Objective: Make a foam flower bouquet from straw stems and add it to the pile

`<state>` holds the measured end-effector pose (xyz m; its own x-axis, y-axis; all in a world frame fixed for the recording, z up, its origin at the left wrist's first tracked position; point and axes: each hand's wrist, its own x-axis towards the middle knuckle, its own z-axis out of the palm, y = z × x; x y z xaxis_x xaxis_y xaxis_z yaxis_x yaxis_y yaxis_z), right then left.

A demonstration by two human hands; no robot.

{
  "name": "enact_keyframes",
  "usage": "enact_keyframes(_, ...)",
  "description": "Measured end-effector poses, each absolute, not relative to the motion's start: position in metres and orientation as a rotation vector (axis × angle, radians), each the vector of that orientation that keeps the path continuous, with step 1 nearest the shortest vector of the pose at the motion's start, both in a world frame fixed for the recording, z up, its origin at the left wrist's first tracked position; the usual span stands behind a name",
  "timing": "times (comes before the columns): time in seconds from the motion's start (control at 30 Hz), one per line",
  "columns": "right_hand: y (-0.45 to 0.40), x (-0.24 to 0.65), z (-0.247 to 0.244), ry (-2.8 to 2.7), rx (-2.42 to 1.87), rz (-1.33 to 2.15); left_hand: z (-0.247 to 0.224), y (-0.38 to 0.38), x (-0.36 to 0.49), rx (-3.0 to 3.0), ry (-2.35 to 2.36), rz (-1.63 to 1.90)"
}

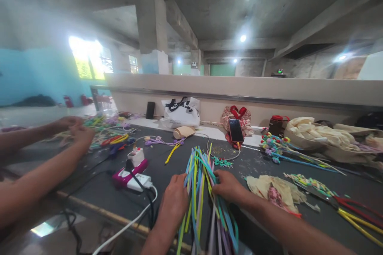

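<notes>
A loose bundle of long thin coloured strands (196, 191), in blue, yellow, green and lilac, lies toward me over the front of the dark table. My left hand (175, 195) is closed at the bundle's left edge, its fingertips partly hidden by the strands. On the other side, my right hand (228, 185) pinches strands between thumb and fingers. The far ends fan out beyond both hands; the near ends hang toward the table's front edge. Just past the right hand sits a small teal braided piece (222, 162).
Left stands a purple-and-white power strip (131, 177) with cables. Another person's hands (78, 127) work at far left. A phone (235, 130), a white bag (181, 112), beaded strands (275, 145), a cloth (273, 191) and red-and-yellow-handled scissors (338, 203) lie around.
</notes>
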<state>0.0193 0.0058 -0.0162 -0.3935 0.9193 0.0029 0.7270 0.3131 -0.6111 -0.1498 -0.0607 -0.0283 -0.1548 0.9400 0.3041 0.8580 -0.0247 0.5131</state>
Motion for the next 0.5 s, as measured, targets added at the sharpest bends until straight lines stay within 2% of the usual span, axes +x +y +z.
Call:
enact_keyframes(0.27, 0.007, 0.026, -0.024, -2.044, -1.407, 1.043, -0.009, -0.075, -0.136, 2.110, 2.286, 0.781)
enact_keyframes(0.4, 0.006, 0.030, -0.026, -1.984, -1.397, 1.095, -0.007, -0.079, -0.113, 2.097, 2.157, 0.602)
enact_keyframes(0.5, 0.003, 0.033, -0.026, -1.943, -1.401, 1.122, -0.011, -0.075, -0.103, 2.076, 2.075, 0.603)
